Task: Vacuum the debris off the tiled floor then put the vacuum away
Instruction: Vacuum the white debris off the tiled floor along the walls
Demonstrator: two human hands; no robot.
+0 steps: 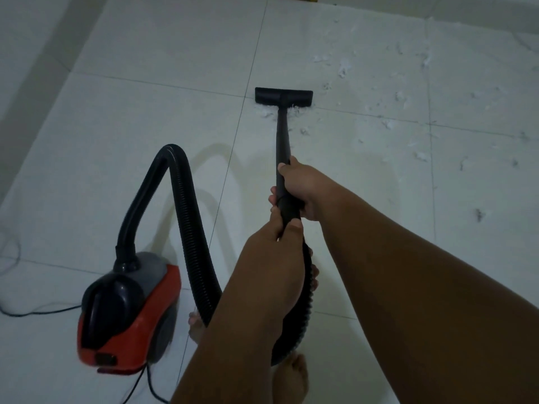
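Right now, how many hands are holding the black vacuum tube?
2. The right hand grips the tube further forward; the left hand grips just behind it, near the hose.

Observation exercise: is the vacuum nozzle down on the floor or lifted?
Down: the nozzle lies flat on the floor, fluff bunched against its near edge.

The pale tiled floor carries a red-and-black vacuum at lower left with its cord trailing off left, the nozzle flat over a grout line, and white fluffy debris scattered across the right-hand tiles.
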